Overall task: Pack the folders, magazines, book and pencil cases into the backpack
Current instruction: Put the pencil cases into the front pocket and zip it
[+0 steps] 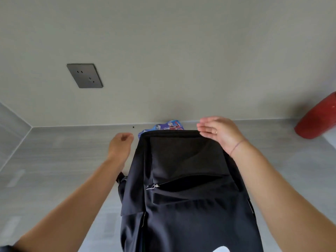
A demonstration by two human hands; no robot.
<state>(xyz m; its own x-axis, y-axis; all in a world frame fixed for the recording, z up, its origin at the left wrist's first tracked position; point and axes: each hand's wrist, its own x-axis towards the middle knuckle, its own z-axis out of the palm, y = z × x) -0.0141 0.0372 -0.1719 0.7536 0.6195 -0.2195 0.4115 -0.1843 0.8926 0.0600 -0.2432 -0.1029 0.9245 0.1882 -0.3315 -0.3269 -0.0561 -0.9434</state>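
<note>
Packing stage: looks late, since no folders, magazines or book lie loose on the worktop (54,160) in view
Backpack (187,188): black, lying on the grey worktop between both arms, its top end pointing toward the wall
Coloured item (169,126): blue, red and white print peeking out past the backpack's top edge; probably a pencil case or magazine, too little shows to tell which, or whether it is inside or just behind
Front pocket: zip gapes open along a slanted line, puller (152,186) at its left end
Left hand (121,142): beside the backpack's top left corner, fingers loosely curled, grip empty
Right hand (218,132): over the top right corner, fingers spread flat and apart, fingertips at the upper edge, clamped on nothing
Done: most items appear stowed, judging by the bare worktop
Left: tuck the coloured item fully in, close the main opening and the front pocket
</note>
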